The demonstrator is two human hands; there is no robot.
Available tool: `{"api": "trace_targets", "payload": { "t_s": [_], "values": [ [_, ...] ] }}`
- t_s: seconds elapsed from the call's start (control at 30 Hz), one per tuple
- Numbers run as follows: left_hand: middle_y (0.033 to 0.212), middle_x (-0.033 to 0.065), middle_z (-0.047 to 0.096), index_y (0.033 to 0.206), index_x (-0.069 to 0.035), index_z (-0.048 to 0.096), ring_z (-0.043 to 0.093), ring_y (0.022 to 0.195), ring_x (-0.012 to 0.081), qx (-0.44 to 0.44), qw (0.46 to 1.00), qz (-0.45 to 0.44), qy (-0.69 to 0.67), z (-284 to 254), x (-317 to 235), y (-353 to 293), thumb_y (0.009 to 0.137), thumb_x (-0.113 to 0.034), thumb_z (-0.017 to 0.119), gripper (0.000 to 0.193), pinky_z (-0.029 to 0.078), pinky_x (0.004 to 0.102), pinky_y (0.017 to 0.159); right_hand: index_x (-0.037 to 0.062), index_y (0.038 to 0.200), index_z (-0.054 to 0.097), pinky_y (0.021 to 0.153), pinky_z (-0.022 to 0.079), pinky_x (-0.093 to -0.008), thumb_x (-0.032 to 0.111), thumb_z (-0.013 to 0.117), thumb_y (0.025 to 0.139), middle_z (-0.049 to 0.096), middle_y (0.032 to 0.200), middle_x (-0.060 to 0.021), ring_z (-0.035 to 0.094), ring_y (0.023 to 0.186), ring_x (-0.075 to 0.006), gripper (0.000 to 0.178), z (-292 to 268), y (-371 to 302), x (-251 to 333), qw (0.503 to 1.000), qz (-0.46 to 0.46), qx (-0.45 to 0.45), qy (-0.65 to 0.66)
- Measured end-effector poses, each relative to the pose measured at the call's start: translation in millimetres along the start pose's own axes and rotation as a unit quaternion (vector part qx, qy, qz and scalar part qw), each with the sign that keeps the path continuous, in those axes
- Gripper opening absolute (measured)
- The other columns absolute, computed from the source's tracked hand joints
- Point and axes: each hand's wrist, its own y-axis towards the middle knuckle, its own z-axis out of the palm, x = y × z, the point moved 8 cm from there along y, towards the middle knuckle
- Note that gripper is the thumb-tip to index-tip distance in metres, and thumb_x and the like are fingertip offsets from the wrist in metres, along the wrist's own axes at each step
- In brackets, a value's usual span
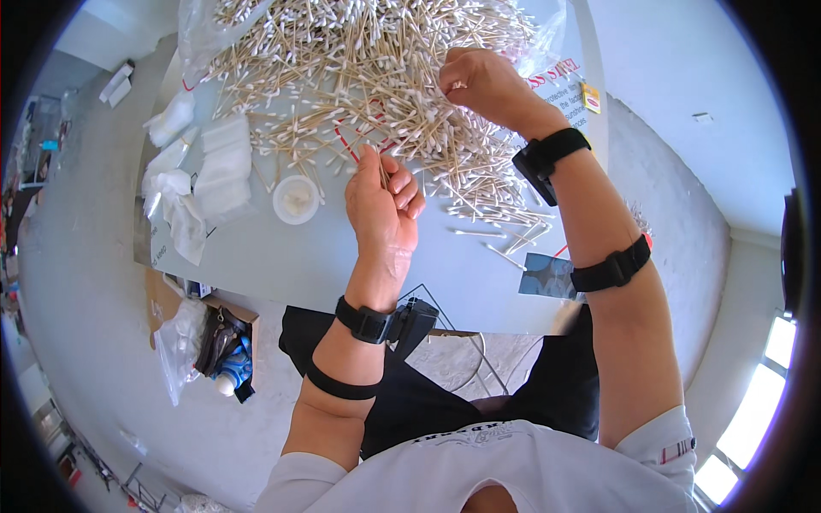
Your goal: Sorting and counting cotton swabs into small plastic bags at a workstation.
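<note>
Cotton swabs [376,77] — pale wooden sticks, matt, white fluffy tips. Surface [282,256]: smooth, light grey, faint sheen. Left of the swabs, clear glossy plastic bags [184,162] and a white plastic cup [296,199]. Wrist straps [547,158] — black, matt fabric. Floor [94,282]: rough grey concrete.

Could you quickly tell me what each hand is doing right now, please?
Left hand: closed around a small bundle of cotton swabs.
Right hand: fingers pinched in the swab pile; contents cannot be told.

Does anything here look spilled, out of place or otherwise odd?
A few cotton swabs lie scattered apart from the big heap, near the table edge. Otherwise nothing stands out.
</note>
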Motion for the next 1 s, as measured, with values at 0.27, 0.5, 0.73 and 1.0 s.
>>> {"api": "trace_targets", "payload": {
  "t_s": [0.27, 0.5, 0.73, 1.0],
  "values": [
    [0.055, -0.0028, 0.034, 0.069, -0.011, 0.043, 0.029, 0.045, 0.0070, 0.020, 1.000, 0.007, 0.003, 4.9, 1.0, -2.3, 0.093, -0.042, 0.044, 0.040, 0.024, 0.0223, 0.040, 0.0056, 0.069, 0.057, 0.058, 0.047, -0.0430, 0.015, 0.059, 0.073, 0.058, 0.065, -0.0135, 0.059, 0.067, -0.0334, 0.010, -53.1, -41.9, 12.7, 0.970, 0.149, -0.140, -0.131],
    [0.056, -0.0034, 0.034, 0.071, -0.011, 0.045, 0.030, 0.046, 0.0066, 0.071, 0.997, -0.012, -0.030, 16.0, 1.5, -7.8, 0.091, -0.043, 0.049, 0.038, 0.026, 0.0222, 0.040, 0.0040, 0.072, 0.056, 0.051, 0.046, -0.0380, 0.013, 0.063, 0.075, 0.057, 0.060, -0.0146, 0.059, 0.057, -0.0318, 0.011, -33.2, -84.6, 56.7, 0.937, 0.262, -0.224, 0.058],
    [0.057, -0.0057, 0.037, 0.069, -0.012, 0.045, 0.033, 0.048, 0.0029, 0.039, 0.991, 0.041, 0.118, 26.5, 0.5, -12.4, 0.089, -0.025, 0.057, 0.027, 0.026, 0.0192, 0.041, -0.0026, 0.081, 0.060, 0.051, 0.043, -0.0218, 0.002, 0.065, 0.077, 0.059, 0.063, -0.0061, 0.052, 0.055, -0.0072, 0.007, 8.8, -88.1, 89.6, 0.924, 0.221, -0.161, 0.266],
    [0.058, -0.0022, 0.038, 0.069, -0.011, 0.042, 0.032, 0.048, 0.0081, 0.018, 0.999, 0.036, 0.012, 7.0, -2.8, -6.7, 0.092, -0.029, 0.050, 0.031, 0.029, 0.0240, 0.044, 0.0032, 0.085, 0.062, 0.072, 0.046, -0.0390, 0.014, 0.065, 0.074, 0.057, 0.086, -0.0142, 0.056, 0.084, -0.0326, 0.016, -22.3, -79.0, 39.4, 0.944, 0.244, -0.211, 0.070]
  ]
}}
